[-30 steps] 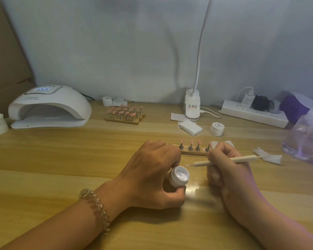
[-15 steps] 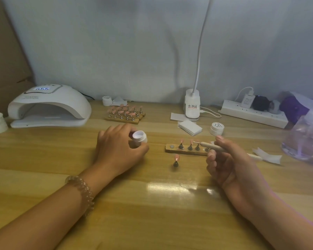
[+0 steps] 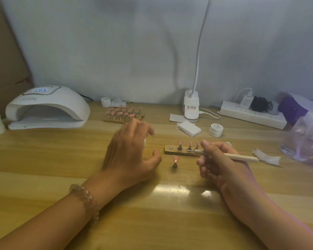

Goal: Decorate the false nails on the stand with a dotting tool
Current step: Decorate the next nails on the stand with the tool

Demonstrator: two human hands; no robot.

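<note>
The loose false nail (image 3: 175, 162), pink and upright on its own dark holder, stood on the table (image 3: 61, 159) just near of the wooden stand (image 3: 181, 152), below that stand's left end, where a bare round magnet spot (image 3: 171, 147) showed. The stand lay with its long axis left to right and carried three more pink nails in a row.

The dotting tool (image 3: 229, 156) lay along almost the same line, handle out to the right and tip to the left. Its tip, loaded with a white blob, hovered over the right part of the stand. From that tip the loose nail lay to the left and nearer the person, so the next stroke would probably need the tip to swing down and leftward, off the stand's row.

The right hand (image 3: 222, 165) clasped the tool pen-fashion, thumb and forefinger pinching the shaft near its working end. The loose nail sat between the two hands, a little closer to the left thumb than to the right fingers.

The left hand (image 3: 132, 154) was blurred, with its fingers spread and curved. A white shape, perhaps a small jar (image 3: 144, 142), showed at its palm, and whether the hand gripped it could not be told.

Further off were a closed white pot (image 3: 216, 130), folded wipes (image 3: 189, 128), a second stand of nails (image 3: 124, 115) and a curing lamp (image 3: 47, 107).
</note>
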